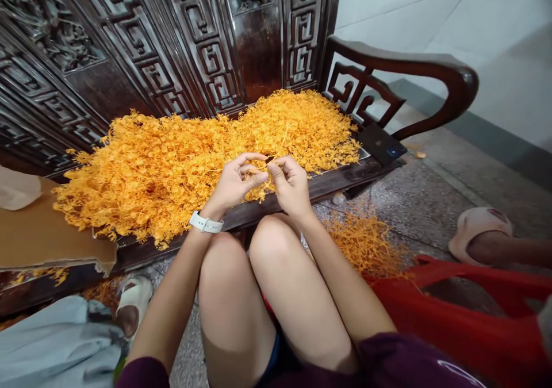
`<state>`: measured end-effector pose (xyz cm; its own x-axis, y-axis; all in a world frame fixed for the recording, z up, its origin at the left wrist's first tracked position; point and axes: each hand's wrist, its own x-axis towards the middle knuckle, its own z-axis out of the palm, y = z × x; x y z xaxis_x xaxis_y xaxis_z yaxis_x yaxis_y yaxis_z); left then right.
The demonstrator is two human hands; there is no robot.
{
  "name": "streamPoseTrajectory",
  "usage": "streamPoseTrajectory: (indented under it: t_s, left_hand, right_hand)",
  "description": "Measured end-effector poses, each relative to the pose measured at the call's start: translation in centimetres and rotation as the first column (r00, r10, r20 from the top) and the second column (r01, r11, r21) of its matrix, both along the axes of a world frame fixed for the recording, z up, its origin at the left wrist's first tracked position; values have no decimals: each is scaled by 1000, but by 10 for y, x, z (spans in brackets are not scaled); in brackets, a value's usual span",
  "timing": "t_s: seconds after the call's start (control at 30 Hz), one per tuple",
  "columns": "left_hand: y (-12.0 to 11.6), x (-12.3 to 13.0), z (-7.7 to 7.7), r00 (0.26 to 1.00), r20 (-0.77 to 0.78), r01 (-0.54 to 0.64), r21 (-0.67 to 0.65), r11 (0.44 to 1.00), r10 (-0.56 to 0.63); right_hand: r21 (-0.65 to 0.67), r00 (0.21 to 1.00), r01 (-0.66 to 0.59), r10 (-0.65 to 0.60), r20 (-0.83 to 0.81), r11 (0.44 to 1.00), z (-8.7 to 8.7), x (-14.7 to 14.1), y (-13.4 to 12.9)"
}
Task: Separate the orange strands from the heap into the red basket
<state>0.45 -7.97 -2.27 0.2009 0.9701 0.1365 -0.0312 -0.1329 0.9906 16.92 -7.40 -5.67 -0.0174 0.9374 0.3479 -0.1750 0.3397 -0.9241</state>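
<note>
Both of my hands meet over the front edge of a dark wooden bench seat (328, 187), in front of a large heap of orange, finely branched plastic-looking sprigs (159, 164). My right hand (291, 184) is closed, with thumb and forefinger pinching a small orange sprig (267, 189). Part of that sprig hangs below the fingertips, and a thin stem seems to rise above them. Just to the left, my left hand (235, 182) has its forefinger and thumb apart, their tips close to the same sprig. A pale watch (206, 222) is on my left wrist.
A dark phone (382, 144) lies at the bench's right end, below the curved armrest (401, 60). Orange stems (366, 241) are piled on the floor beside a red plastic stool (452, 313). Cardboard (52, 227) lies at left. Other people's feet show on both sides.
</note>
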Motion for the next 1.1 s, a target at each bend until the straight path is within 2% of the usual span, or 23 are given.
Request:
streamPoseTrajectory:
  t_s: [0.03,0.1,0.17,0.23,0.3,0.47,0.53,0.6,0.67,0.73,0.8,0.87,0.9,0.93,1.0,1.03,1.07,1.1]
  left_hand:
    - [0,0,0,999,29,25,-4,1000,-25]
    - [0,1,-1,988,137,76,-29,997,-71]
    - [-2,1,0,961,270,79,-60,995,-60]
    - [-5,3,2,924,382,60,-81,995,-24]
    - [-7,5,4,897,442,68,-89,994,-22]
    - [-9,5,9,880,474,78,-80,994,-31]
    - [-10,-1,10,834,551,81,-79,994,-24]
    - [-11,-10,10,749,662,12,-60,998,31]
    - [-11,-19,8,667,740,-80,-48,996,89]
    - [-9,-24,3,646,751,-127,-66,990,133]
    - [-5,-24,-2,677,714,-140,-117,983,181]
    - [1,-20,-6,729,644,-160,-173,972,234]
    - [3,-18,-7,756,605,-167,-191,967,250]
    - [6,-16,-8,780,570,-175,-201,964,260]
    - [9,-14,-9,815,508,-201,-202,959,278]
    - [9,-13,-9,826,484,-216,-200,956,288]
    - [10,-14,-9,832,467,-231,-199,952,299]
    - [10,-14,-9,835,456,-240,-200,950,307]
  right_hand:
    - [-53,996,-43,39,-77,998,2,-1,-1]
    - [-183,941,-226,166,-295,957,9,-4,-4]
    - [-264,811,-453,270,-520,852,19,-8,-8]
    - [-275,681,-595,291,-672,755,27,-12,-13]
    - [-265,605,-642,263,-752,719,31,-17,-17]
    - [-198,508,-655,231,-830,729,33,-23,-19]
    - [-131,449,-642,231,-863,756,33,-17,-15]
    - [-65,404,-572,212,-890,818,33,-6,-9]
    - [-28,425,-490,210,-880,871,31,7,-5]
    - [-11,511,-497,283,-811,868,28,19,-5]
    - [21,593,-606,470,-654,795,26,27,-9]
    - [47,603,-749,711,-362,660,27,33,-13]
    - [54,548,-823,815,-187,566,28,35,-15]
    - [48,453,-890,891,-23,453,30,37,-15]
    - [11,210,-977,961,177,212,30,39,-13]
    - [31,167,-986,974,152,164,28,38,-11]
    - [72,208,-976,977,42,205,25,36,-7]
    - [97,313,-940,939,-142,328,21,33,-1]
